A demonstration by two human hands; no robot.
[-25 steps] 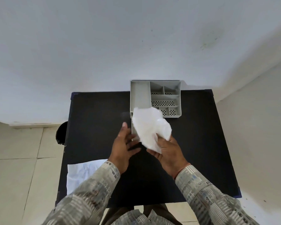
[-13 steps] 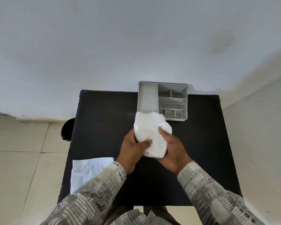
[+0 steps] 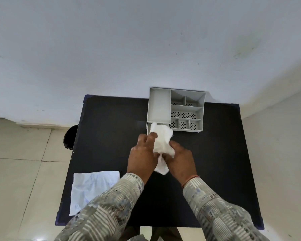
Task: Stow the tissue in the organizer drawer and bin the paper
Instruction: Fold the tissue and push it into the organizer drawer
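Observation:
A white tissue is bunched between both my hands above the black table. My left hand grips its left side and my right hand grips its right side. The tissue's far end lies over the pulled-out drawer at the front left of the grey organizer; most of the drawer is hidden under it. A creased white paper lies flat at the table's near left corner, overhanging the edge.
The organizer stands at the table's far edge against the white wall, with several perforated compartments on its right. A dark round bin stands on the tiled floor, just left of the table.
My left hand has joined the right on the tissue. Both hands have squeezed it from a loose sheet into a narrower bundle, with its far end now over the drawer.

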